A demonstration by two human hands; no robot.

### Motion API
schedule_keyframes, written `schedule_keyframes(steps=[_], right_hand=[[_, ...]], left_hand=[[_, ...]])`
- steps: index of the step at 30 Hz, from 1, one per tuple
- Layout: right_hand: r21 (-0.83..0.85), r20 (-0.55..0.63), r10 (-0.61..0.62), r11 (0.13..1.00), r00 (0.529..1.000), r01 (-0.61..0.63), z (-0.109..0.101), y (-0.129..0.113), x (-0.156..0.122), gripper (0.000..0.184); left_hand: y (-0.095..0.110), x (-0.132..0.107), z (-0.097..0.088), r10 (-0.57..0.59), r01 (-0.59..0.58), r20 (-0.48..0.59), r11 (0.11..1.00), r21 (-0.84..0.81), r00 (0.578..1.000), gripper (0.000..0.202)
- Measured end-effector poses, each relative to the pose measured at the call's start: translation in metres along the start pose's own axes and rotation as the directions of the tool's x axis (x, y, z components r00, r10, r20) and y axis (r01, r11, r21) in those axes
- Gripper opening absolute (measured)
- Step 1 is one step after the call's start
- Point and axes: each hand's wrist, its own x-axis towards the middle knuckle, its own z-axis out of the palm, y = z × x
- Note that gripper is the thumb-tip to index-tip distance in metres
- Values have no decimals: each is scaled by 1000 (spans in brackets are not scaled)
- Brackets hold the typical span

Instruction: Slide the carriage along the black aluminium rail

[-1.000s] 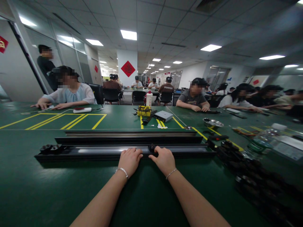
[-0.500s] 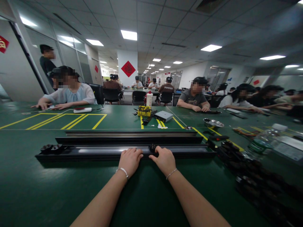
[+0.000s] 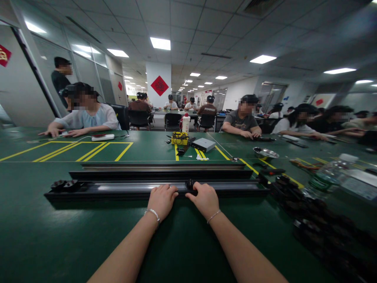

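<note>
A long black rail (image 3: 118,189) lies across the green table in front of me, with a second rail (image 3: 159,170) just behind it. My left hand (image 3: 161,200) rests with curled fingers on the near rail's front edge. My right hand (image 3: 204,198) is closed on a small black part (image 3: 190,184) seated in the rail's channel. Two more black parts (image 3: 63,184) sit at the rail's left end.
A heap of black parts (image 3: 318,224) lies at the right, beside a clear plastic bottle (image 3: 330,173) and a metal bowl (image 3: 265,152). A yellow box (image 3: 179,138) and grey box (image 3: 203,144) stand mid-table. Several seated people work at the far side.
My hands and the rail have stayed put. The person standing at the far left has shifted slightly to the right.
</note>
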Motion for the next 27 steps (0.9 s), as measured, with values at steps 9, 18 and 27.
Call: schedule_keyframes(steps=[9,18,27], right_hand=[[1,-4,-1,1000,1000,1,0,0,0,29],[14,30,-11,1000,1000,10,-2,2,1,26],[20,14,-42,999,999,41,-2,5,1,24]], left_hand=[[0,0,-1,1,-1,1,1000,1,1000,26],[0,0,-2,7,-7,7,1000,0,1000,25],[-2,0,3,12,-12,-9,1000,-6,1000,26]])
